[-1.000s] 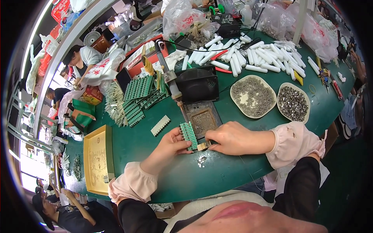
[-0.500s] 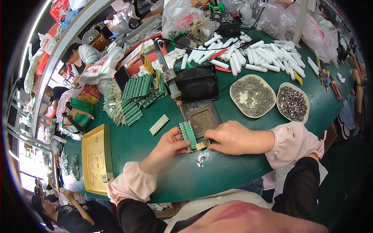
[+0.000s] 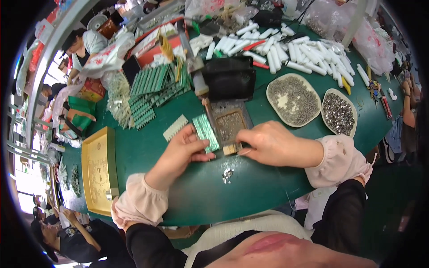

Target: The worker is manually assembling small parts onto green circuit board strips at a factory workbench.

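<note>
Board (image 3: pixel 204 129) | held in left hand (image 3: pixel 181 149) | juts forward past thumb

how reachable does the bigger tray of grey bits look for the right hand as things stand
Likely yes: green tabletop lies between the right hand and the bigger tray, with nothing seen blocking, though the fingers seem occupied.

A green table (image 3: pixel 192 198) carries a yellow tray (image 3: pixel 111 165) at its left and green boards (image 3: pixel 142 111) piled behind a pale strip (image 3: pixel 175 127). Farther right lie two pale dishes (image 3: pixel 281 102) of small metal pieces, below a heap of white tubes (image 3: pixel 321 58). Shiny bits (image 3: pixel 227 175) lie scattered nearer the front edge.
</note>
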Motion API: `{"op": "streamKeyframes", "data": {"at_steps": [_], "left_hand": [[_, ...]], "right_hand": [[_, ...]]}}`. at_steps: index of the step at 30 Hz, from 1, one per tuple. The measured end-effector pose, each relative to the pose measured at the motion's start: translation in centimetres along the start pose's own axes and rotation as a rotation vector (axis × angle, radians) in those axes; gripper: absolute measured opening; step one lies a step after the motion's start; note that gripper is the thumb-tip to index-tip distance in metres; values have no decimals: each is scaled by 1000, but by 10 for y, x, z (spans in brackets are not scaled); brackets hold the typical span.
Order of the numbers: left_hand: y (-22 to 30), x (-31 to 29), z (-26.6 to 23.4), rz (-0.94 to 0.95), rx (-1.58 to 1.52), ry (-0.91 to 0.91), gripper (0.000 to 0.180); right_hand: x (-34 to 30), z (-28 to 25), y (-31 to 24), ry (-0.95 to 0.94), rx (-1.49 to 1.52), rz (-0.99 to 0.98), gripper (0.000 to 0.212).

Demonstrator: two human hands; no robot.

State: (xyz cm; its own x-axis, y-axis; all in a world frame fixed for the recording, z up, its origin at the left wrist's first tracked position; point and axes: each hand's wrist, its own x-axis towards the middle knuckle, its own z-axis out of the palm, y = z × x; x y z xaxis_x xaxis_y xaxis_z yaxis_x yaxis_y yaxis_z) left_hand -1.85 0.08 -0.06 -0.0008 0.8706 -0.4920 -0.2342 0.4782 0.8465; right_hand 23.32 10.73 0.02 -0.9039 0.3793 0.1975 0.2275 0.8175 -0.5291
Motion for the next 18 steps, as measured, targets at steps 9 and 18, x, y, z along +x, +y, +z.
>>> {"op": "streamKeyframes", "data": {"at_steps": [9,18], "left_hand": [[13,15,1,60,49,-40,30],[4,5,5,79,-29,-137,32]], "right_hand": [[15,-2,9,159,-35,-42,25],[17,7,3,167,-81,-155,30]]}}
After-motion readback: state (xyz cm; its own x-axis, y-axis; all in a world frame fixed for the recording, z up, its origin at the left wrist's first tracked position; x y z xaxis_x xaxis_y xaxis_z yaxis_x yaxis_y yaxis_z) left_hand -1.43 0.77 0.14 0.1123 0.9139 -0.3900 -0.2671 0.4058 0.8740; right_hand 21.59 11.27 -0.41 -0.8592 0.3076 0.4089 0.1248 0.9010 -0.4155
